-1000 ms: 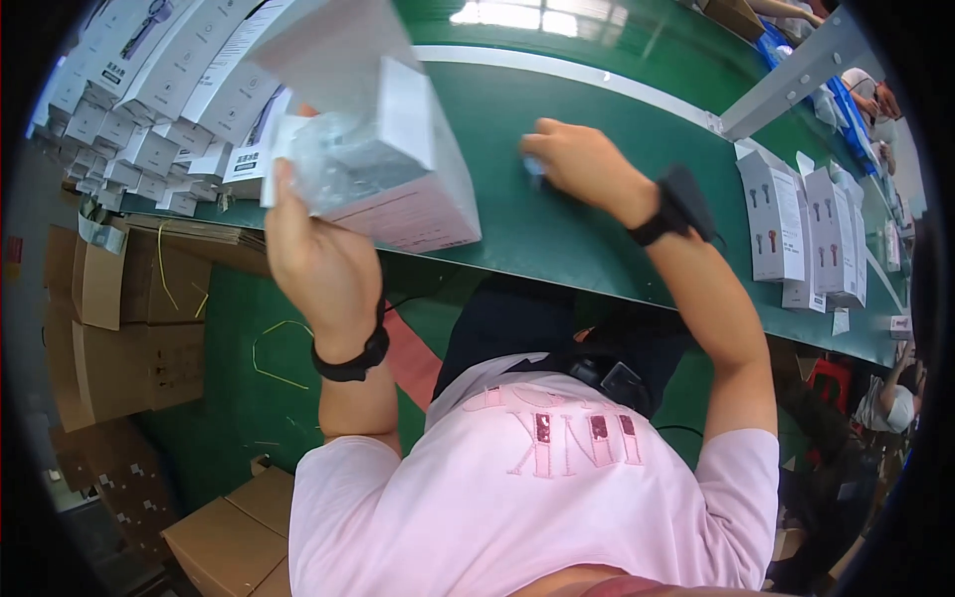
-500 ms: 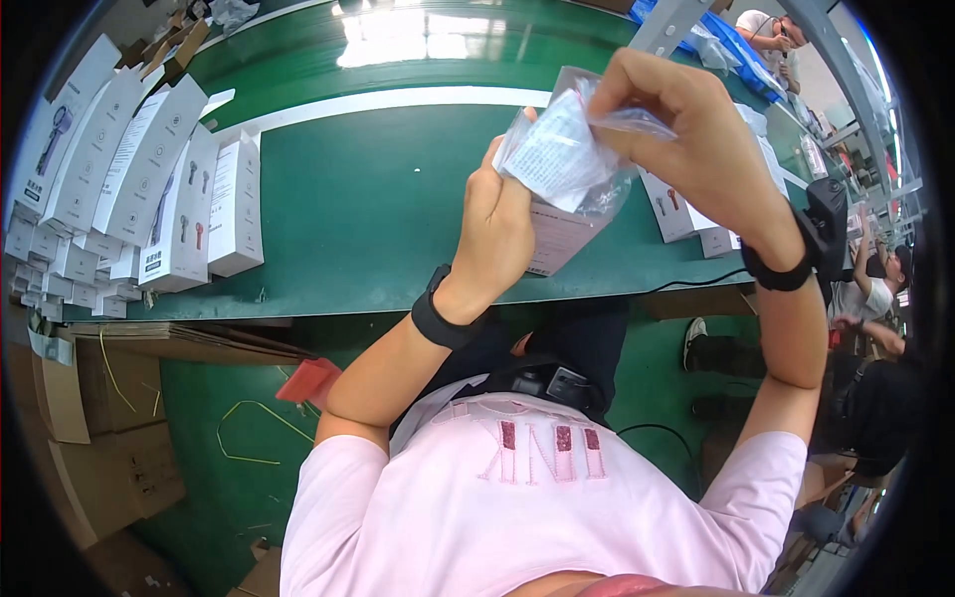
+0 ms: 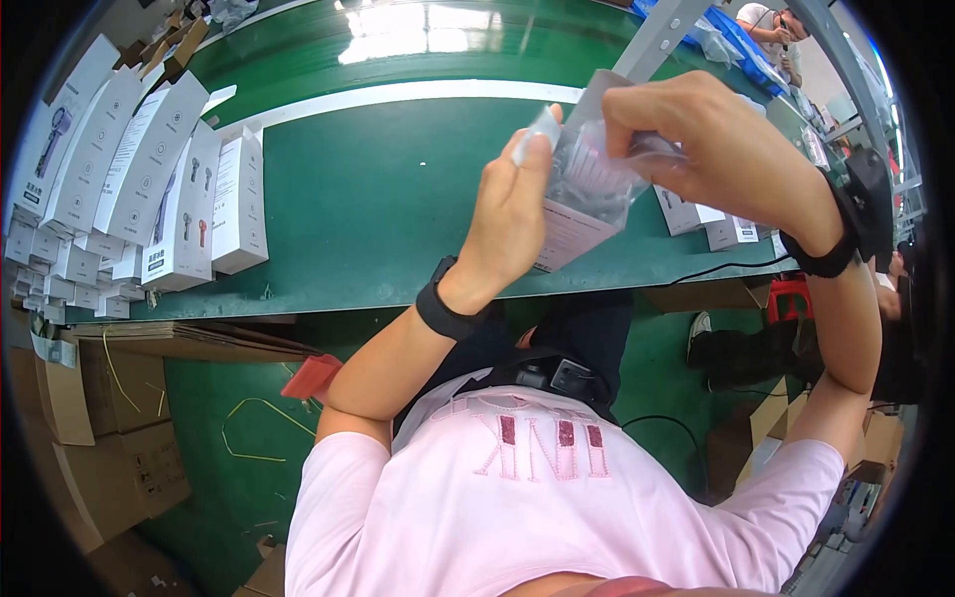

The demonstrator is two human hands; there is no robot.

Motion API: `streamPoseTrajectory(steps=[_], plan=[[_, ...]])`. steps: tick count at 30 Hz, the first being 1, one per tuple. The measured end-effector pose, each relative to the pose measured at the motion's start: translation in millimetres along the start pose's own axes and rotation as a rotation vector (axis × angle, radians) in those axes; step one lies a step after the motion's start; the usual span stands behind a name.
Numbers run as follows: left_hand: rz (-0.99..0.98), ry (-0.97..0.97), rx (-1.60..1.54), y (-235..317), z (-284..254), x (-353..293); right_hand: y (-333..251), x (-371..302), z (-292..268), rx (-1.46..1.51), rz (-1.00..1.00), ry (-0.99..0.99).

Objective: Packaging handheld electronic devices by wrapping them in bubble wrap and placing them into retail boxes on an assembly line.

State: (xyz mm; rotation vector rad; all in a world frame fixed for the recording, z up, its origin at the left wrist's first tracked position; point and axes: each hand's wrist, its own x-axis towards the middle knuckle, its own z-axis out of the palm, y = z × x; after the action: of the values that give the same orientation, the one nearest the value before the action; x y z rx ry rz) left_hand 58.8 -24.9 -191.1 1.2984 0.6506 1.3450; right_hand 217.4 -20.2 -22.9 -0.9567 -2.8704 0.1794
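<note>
A white carton box [image 3: 575, 233] stands open at the top over the green table. My left hand [image 3: 505, 224] is closed on its left side, and a small white folded piece [image 3: 543, 131] sits by the thumb; I cannot tell if it is paper or a box flap. In the box's mouth lies a clear plastic bag [image 3: 589, 169] with a pale rounded item inside. My right hand [image 3: 701, 149] pinches the bag's right end at the opening, fingers bent. The lower part of the bag is hidden inside the box.
Several printed white boxes [image 3: 179, 219] stand in rows at the left of the table [image 3: 348, 209]. More boxes [image 3: 686, 211] lie behind my right hand. A grey metal post [image 3: 662, 40] rises at the far right. Brown cartons [image 3: 109, 448] sit below left; other people work at the right.
The bag has gone down into the box, and its printed white sheet no longer shows. My right hand has moved slightly right and down. The left thumb now points up by the small white piece.
</note>
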Motion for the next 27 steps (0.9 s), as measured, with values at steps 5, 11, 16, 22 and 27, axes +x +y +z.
streamPoseTrajectory(steps=[5,11,16,22,27], plan=[[0.045,-0.027,0.042,-5.2,9.2,6.5,0.8,9.4,31.7,-0.052,0.084,-0.065],[0.132,0.037,0.106,-7.1,22.1,1.1,3.4,4.3,10.6,-0.197,0.143,-0.137],[0.125,0.027,0.146,-8.2,24.5,2.1,0.2,6.0,-3.0,0.105,0.224,-0.491],[0.064,-0.104,-0.018,-9.4,8.1,-1.8,-1.4,-3.9,57.7,-0.089,0.015,0.101],[0.245,-0.122,0.021,-16.6,4.4,-15.1,4.1,-14.0,54.4,-0.21,0.145,0.032]])
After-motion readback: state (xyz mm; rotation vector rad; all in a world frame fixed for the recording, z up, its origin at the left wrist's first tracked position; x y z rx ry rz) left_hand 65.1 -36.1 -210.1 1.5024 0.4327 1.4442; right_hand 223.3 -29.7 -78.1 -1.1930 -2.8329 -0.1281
